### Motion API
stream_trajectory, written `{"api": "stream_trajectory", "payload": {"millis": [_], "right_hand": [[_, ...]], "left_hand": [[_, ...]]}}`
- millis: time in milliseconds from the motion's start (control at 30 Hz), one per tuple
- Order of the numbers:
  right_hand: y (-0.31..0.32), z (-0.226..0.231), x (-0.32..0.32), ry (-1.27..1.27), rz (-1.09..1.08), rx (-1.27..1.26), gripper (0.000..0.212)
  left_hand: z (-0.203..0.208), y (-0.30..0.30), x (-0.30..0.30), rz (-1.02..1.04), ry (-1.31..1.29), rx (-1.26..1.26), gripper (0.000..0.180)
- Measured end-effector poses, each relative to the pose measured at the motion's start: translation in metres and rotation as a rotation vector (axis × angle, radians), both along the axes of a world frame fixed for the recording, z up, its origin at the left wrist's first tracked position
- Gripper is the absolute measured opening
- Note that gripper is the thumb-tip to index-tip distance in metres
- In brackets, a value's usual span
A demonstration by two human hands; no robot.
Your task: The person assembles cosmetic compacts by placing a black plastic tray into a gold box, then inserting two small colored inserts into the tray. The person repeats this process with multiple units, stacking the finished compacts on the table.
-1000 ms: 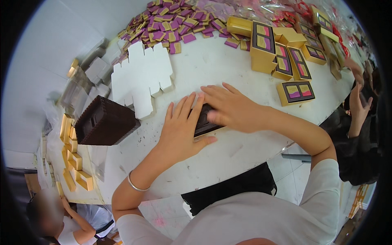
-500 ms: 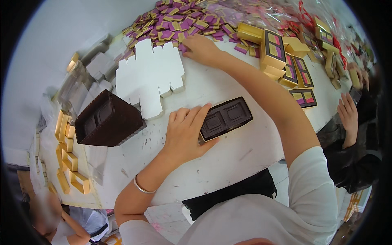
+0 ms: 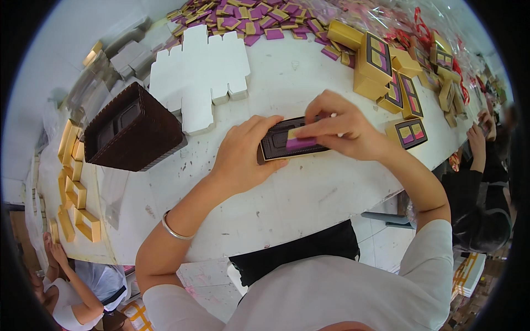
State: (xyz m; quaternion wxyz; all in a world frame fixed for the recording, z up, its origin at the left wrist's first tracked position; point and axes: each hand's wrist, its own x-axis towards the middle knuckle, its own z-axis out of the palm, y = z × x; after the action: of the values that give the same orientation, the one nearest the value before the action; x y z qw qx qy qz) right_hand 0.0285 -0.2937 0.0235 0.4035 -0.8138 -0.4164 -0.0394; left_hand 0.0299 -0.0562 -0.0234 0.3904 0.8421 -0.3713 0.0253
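My left hand (image 3: 237,151) is wrapped round the left end of a gold-edged box (image 3: 274,157), steadying it on the table. In the box sits a dark brown plastic tray (image 3: 274,140) with two moulded compartments. Over the tray my right hand (image 3: 350,132) pinches a small purple-and-gold wrapped piece (image 3: 300,142), tilted above the middle of the tray. Whether the piece touches the tray, I cannot tell. The tray's right end is partly hidden by that hand.
Loose wrapped pieces (image 3: 254,22) are heaped at the back. White flat cartons (image 3: 190,71) and a brown tray stack (image 3: 143,132) lie left, beside gold frames (image 3: 77,193). Filled gold boxes (image 3: 372,71) stand right. Co-workers' hands (image 3: 477,140) and a person (image 3: 80,300) are at the sides.
My right hand has come back from the heap to the tray with a wrapped piece in it. My left hand still holds the box. The view has shifted slightly.
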Motion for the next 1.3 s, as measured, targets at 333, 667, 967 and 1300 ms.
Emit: {"api": "stream_trajectory", "payload": {"millis": [333,667,967,1300], "right_hand": [[0.015,-0.018,-0.001,-0.018,0.017,-0.14,0.028],[0.025,-0.021,0.001,0.102,-0.119,-0.183,0.009],[-0.079,0.066,0.037,-0.427,-0.682,0.344,0.016],[-0.32,-0.017,0.223,0.129,-1.125,-0.422,0.029]], "left_hand": [[0.0,0.001,0.0,0.004,0.044,-0.016,0.078],[0.003,-0.004,-0.001,0.043,0.105,0.001,0.084],[0.002,0.003,-0.001,0.047,0.074,0.099,0.088],[0.001,0.001,0.002,-0.014,0.0,0.122,0.087]]}}
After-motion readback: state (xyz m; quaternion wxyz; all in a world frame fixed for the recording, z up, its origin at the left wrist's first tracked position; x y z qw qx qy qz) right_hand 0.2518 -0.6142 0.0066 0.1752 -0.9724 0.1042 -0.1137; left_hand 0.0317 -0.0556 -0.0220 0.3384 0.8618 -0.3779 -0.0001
